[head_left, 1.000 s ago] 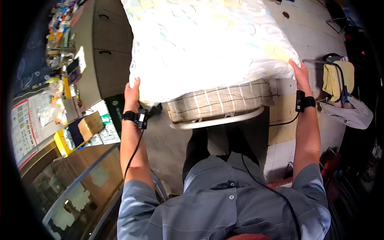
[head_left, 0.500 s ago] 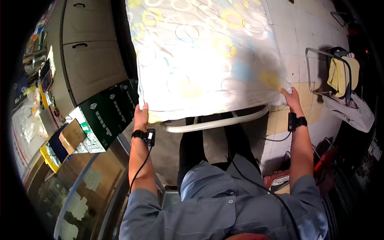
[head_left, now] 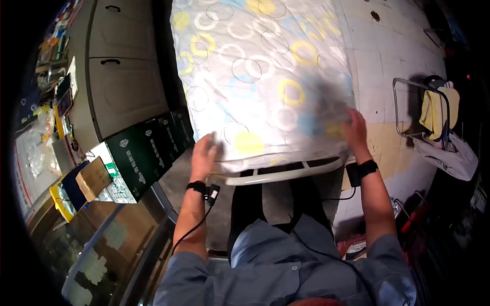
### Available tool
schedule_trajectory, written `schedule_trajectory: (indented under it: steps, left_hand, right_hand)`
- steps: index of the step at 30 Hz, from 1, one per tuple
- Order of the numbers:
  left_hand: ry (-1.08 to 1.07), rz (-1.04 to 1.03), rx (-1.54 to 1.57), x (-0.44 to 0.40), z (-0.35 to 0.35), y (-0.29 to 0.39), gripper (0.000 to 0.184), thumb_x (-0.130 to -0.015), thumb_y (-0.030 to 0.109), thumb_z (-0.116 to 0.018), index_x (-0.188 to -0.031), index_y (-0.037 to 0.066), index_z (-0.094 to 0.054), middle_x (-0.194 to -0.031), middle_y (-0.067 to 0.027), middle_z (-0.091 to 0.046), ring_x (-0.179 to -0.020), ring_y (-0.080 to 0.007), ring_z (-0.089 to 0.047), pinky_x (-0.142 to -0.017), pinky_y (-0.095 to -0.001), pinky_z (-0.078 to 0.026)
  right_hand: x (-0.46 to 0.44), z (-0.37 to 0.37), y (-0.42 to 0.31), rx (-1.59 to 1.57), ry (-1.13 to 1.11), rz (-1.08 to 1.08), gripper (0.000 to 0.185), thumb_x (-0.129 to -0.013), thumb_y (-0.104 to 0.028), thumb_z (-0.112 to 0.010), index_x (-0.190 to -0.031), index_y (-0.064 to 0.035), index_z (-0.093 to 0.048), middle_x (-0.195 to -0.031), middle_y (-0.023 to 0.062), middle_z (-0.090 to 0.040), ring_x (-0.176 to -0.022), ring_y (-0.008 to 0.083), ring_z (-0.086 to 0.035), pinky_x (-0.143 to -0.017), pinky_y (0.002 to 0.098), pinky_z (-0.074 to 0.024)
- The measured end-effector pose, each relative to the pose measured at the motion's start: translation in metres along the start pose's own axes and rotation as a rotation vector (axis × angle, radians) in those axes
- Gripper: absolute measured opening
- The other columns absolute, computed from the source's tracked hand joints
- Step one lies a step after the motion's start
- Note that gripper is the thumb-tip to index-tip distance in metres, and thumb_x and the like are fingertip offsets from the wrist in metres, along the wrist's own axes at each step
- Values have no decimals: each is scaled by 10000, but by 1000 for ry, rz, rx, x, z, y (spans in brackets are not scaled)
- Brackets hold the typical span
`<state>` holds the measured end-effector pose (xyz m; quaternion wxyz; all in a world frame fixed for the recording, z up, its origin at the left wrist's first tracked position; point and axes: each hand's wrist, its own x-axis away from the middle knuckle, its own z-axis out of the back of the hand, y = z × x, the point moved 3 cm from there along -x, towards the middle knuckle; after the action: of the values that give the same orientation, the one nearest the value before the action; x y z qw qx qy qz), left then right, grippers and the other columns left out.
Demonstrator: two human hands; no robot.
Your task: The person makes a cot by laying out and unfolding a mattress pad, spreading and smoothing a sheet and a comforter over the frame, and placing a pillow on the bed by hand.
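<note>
A white quilt (head_left: 275, 112) printed with yellow, blue and white rings lies spread out before me, its near edge by a pale metal frame bar (head_left: 286, 177). My left hand (head_left: 204, 153) is at the quilt's near left corner, fingers stretched forward and somewhat blurred. At the near right corner, my right hand (head_left: 356, 133) rests against the side edge with its fingers extended, also smeared by motion. Neither hand visibly grips the cloth. Each wrist wears a black band with a small cabled device.
To the left, a dark green carton (head_left: 148, 153) stands before a grey cabinet (head_left: 125, 92). A cluttered counter (head_left: 30, 158) is farther left. On the right, a metal rack (head_left: 395, 107) carries a yellow cloth (head_left: 440, 113) near the tiled wall (head_left: 383, 66).
Both hands have released the quilt's corners and moved inward. The near edge of the quilt has dropped and lies flatter, showing more of the frame bar.
</note>
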<state>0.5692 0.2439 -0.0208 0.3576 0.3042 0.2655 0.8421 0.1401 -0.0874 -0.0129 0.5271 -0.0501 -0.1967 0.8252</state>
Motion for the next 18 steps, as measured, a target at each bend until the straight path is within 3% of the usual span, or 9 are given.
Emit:
schedule_trajectory:
  steps: [1,3,4,7,10,11,13,15,18]
  left_hand:
    - [-98,-182,-48,-10,-6,22,470,-835,232,-646,-1247,31,-541,-1241,-220,-544,-1153,-337,-521,-988,-361,-407]
    - [-484,286,125,-5,-48,-34,418,-874,238,-620,-1218,11,-553,-1214,-179,-573,-1137,-303,-540,-970,-344,-410]
    - [-507,297,106,10,-69,-68,414,-884,272,-602,-1206,14,-563,-1190,-172,-590,-1115,-294,-553,-958,-350,-417]
    - [-694,261,6,9,-63,-55,470,-907,394,-537,-1192,24,-584,-1125,-158,-634,-1067,-272,-584,-925,-361,-437]
    - [-706,341,4,26,-46,-70,443,-944,356,-509,-1259,47,-548,-1162,-116,-619,-1054,-231,-569,-927,-350,-440]
    - [-663,299,30,29,-43,-86,441,-945,352,-508,-1267,53,-543,-1169,-117,-616,-1047,-228,-573,-919,-350,-447]
    - [-697,396,-101,38,19,-11,432,-952,341,-503,-1281,63,-538,-1174,-98,-615,-1058,-222,-571,-912,-340,-449]
    - [-679,479,136,54,14,-68,459,-961,356,-487,-1328,81,-499,-1159,-71,-622,-1050,-234,-579,-895,-336,-452]
    - [-603,660,316,76,82,-11,407,-960,374,-490,-1275,119,-525,-1114,-32,-633,-979,-187,-594,-813,-344,-462]
  right_hand:
    - [-4,-10,-10,2,32,164,479,-785,-184,-618,-1234,-39,-536,-1210,196,-564,-1152,369,-509,-977,420,-409]
    - [25,-78,9,117,-555,90,464,-795,-205,-602,-1224,-37,-547,-1210,210,-560,-1140,361,-516,-967,427,-412]
    - [34,-99,15,175,-835,56,457,-801,-215,-594,-1220,-37,-553,-1211,217,-559,-1135,357,-519,-963,430,-414]
    - [50,-106,33,267,-961,-151,414,-822,-268,-564,-1161,-31,-591,-1179,220,-581,-1069,343,-561,-910,433,-445]
    - [48,-61,17,163,-786,-239,312,-798,-265,-559,-926,-8,-681,-967,222,-656,-892,369,-625,-817,424,-494]
    - [53,-56,17,181,-822,-199,329,-784,-289,-574,-950,-26,-680,-947,215,-661,-894,380,-626,-819,429,-494]
    - [67,-26,-4,87,-854,-236,362,-766,-328,-582,-969,-43,-676,-959,198,-664,-913,364,-631,-836,436,-490]
    - [89,-3,-19,54,-863,-297,385,-778,-366,-588,-960,-38,-678,-972,194,-663,-925,344,-626,-826,433,-490]
    - [124,32,-46,-80,-594,-372,360,-777,-337,-627,-966,-36,-682,-976,175,-670,-949,335,-624,-840,422,-487]
